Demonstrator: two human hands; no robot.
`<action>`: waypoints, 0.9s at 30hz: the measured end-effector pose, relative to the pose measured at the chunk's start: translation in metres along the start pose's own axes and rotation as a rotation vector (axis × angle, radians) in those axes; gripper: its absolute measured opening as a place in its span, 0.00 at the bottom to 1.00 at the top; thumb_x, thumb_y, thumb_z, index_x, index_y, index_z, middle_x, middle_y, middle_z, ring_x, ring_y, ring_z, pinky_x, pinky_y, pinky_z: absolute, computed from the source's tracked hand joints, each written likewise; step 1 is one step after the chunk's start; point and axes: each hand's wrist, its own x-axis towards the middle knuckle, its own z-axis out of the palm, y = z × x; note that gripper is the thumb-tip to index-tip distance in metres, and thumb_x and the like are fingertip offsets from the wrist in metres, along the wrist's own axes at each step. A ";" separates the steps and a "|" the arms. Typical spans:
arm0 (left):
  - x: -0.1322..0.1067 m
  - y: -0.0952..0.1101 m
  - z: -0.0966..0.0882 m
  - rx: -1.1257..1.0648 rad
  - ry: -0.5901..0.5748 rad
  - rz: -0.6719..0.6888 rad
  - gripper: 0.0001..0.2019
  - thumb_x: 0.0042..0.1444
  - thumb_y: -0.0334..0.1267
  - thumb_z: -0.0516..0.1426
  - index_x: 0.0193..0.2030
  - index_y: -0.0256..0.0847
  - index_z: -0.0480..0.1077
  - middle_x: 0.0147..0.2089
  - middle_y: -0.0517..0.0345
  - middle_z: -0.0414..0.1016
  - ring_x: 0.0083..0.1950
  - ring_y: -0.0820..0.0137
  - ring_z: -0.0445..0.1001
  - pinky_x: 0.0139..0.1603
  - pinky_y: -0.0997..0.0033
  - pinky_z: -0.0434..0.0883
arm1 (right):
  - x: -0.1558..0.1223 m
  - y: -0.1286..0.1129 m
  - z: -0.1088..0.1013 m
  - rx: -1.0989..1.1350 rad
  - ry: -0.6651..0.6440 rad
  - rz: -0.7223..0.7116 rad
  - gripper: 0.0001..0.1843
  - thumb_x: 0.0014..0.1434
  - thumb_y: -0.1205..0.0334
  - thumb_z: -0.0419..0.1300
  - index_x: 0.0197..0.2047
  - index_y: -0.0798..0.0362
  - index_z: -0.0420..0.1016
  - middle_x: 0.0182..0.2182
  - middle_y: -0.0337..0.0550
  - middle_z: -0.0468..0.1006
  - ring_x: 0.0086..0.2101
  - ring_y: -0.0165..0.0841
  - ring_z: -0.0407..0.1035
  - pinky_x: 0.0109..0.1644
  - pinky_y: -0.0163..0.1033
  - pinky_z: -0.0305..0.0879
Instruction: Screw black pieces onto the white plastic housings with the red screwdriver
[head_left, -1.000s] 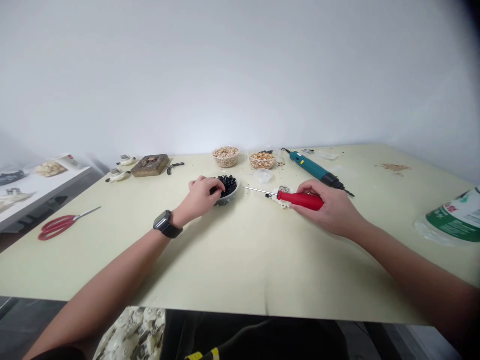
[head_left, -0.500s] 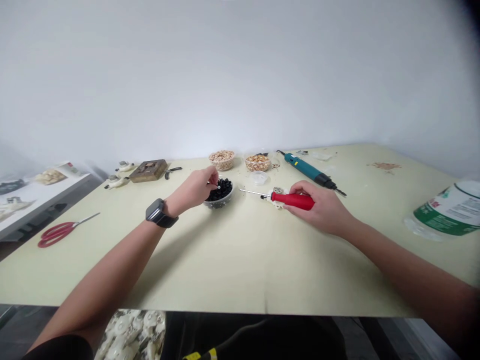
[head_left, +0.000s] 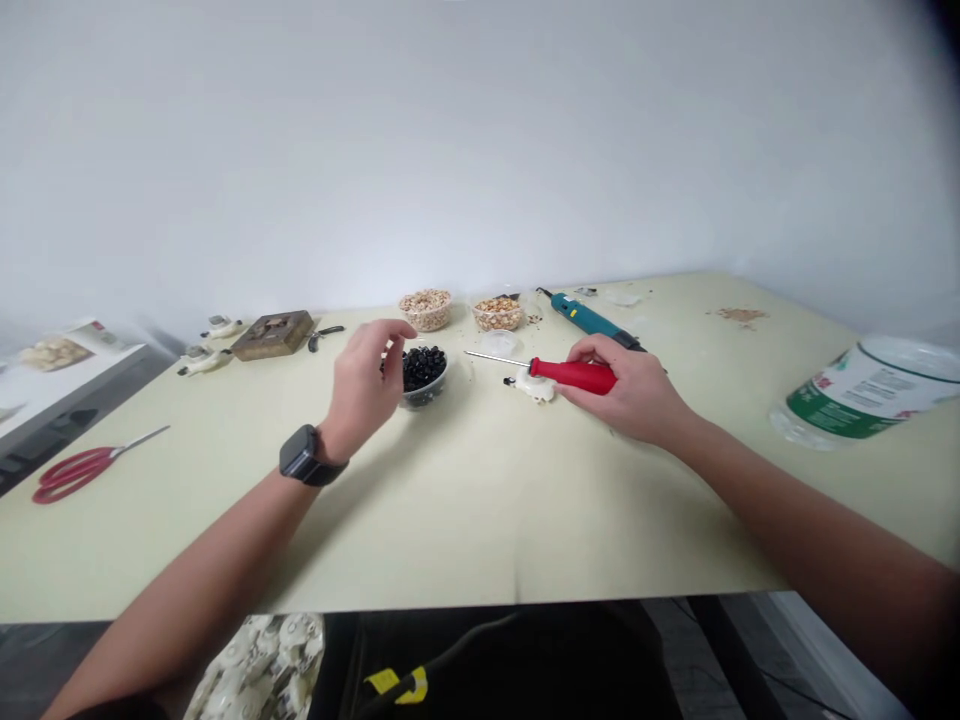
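My right hand (head_left: 628,392) is closed around the red handle of a screwdriver (head_left: 574,375), whose metal shaft points left. Under the screwdriver's handle end lies a white plastic part (head_left: 537,388) with a small black piece at its left side. My left hand (head_left: 369,375), with a dark watch on the wrist, is at the left rim of a clear bowl of small black pieces (head_left: 424,372). Its fingers are curved and apart, and no object shows between them. The hand hides the bowl's left side.
Two tubs of small tan and copper-coloured pieces (head_left: 426,310) (head_left: 498,314) stand behind, near a clear lid (head_left: 500,343) and a teal electric screwdriver (head_left: 589,320). Red scissors (head_left: 79,472), a wooden block (head_left: 272,335) and pliers (head_left: 324,337) lie left; a large plastic jar (head_left: 855,395) stands right.
My left hand has drawn back leftward from the black pieces and its pinched fingers have parted. My right hand still holds the screwdriver. The whole view has shifted slightly.
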 end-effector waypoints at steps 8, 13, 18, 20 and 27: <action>0.009 -0.042 0.004 0.006 -0.440 -0.135 0.10 0.65 0.42 0.61 0.47 0.43 0.84 0.50 0.50 0.85 0.50 0.56 0.78 0.58 0.52 0.73 | 0.000 -0.001 0.000 -0.011 0.001 0.011 0.16 0.60 0.49 0.69 0.47 0.46 0.76 0.45 0.45 0.83 0.40 0.42 0.77 0.39 0.41 0.71; 0.010 -0.041 0.011 -0.009 -0.510 -0.211 0.14 0.64 0.44 0.61 0.51 0.45 0.86 0.53 0.49 0.85 0.52 0.55 0.79 0.61 0.51 0.73 | 0.000 -0.001 0.001 -0.012 -0.004 0.024 0.16 0.59 0.49 0.70 0.47 0.46 0.76 0.45 0.45 0.83 0.40 0.43 0.77 0.37 0.42 0.71; 0.011 -0.041 0.014 -0.036 -0.489 -0.212 0.13 0.62 0.44 0.62 0.47 0.46 0.87 0.50 0.51 0.85 0.51 0.57 0.79 0.59 0.53 0.74 | 0.000 -0.002 0.002 -0.007 -0.019 0.026 0.16 0.59 0.49 0.69 0.47 0.46 0.76 0.46 0.46 0.83 0.41 0.44 0.77 0.38 0.42 0.72; 0.011 -0.041 0.014 -0.054 -0.480 -0.203 0.12 0.61 0.44 0.63 0.45 0.46 0.87 0.50 0.50 0.85 0.49 0.57 0.79 0.58 0.54 0.74 | 0.000 -0.003 0.001 -0.007 -0.025 0.026 0.16 0.59 0.49 0.69 0.46 0.46 0.76 0.46 0.47 0.83 0.41 0.44 0.77 0.38 0.43 0.72; 0.012 -0.032 0.011 -0.166 -0.273 -0.241 0.09 0.61 0.44 0.65 0.40 0.42 0.81 0.43 0.53 0.83 0.44 0.64 0.78 0.49 0.63 0.73 | -0.001 -0.005 -0.001 0.010 -0.019 0.030 0.19 0.59 0.48 0.70 0.49 0.47 0.75 0.48 0.49 0.83 0.43 0.46 0.79 0.40 0.44 0.74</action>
